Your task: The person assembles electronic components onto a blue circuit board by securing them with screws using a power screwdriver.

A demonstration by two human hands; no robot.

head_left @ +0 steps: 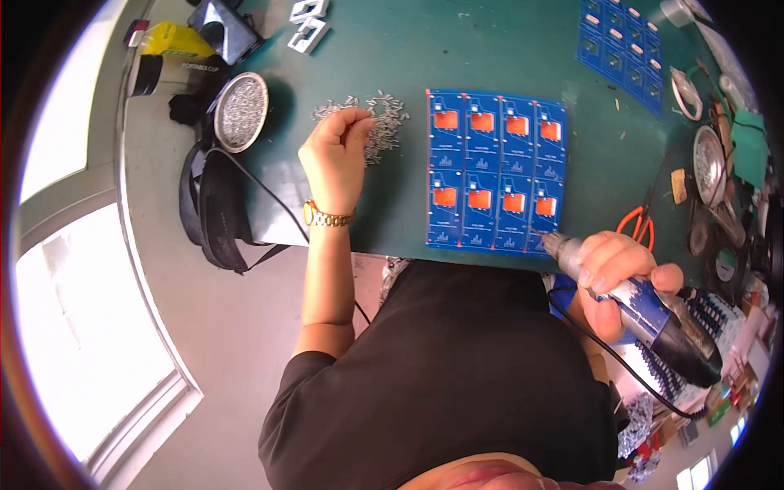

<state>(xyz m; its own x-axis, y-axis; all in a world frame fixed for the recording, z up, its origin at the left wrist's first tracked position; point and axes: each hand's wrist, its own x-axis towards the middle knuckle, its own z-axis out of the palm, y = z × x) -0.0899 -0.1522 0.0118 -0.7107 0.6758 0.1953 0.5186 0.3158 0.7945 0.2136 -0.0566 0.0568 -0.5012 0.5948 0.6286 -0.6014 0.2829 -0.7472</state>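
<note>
My left hand (336,153), with a gold watch on the wrist, reaches into a loose pile of small silver screws (382,122) on the green mat, fingertips pinched among them. My right hand (614,273) grips a blue and black electric screwdriver (645,314), whose tip rests at the lower right corner of a blue circuit board panel (495,170). The panel is a grid of several boards, each with an orange square. It lies flat between my two hands.
A round metal dish of screws (241,110) sits at the left, beside a black bag (214,208) at the mat's edge. A second blue panel (621,45) lies at the back right. Orange-handled scissors (637,222), another metal dish (709,162) and clutter fill the right side.
</note>
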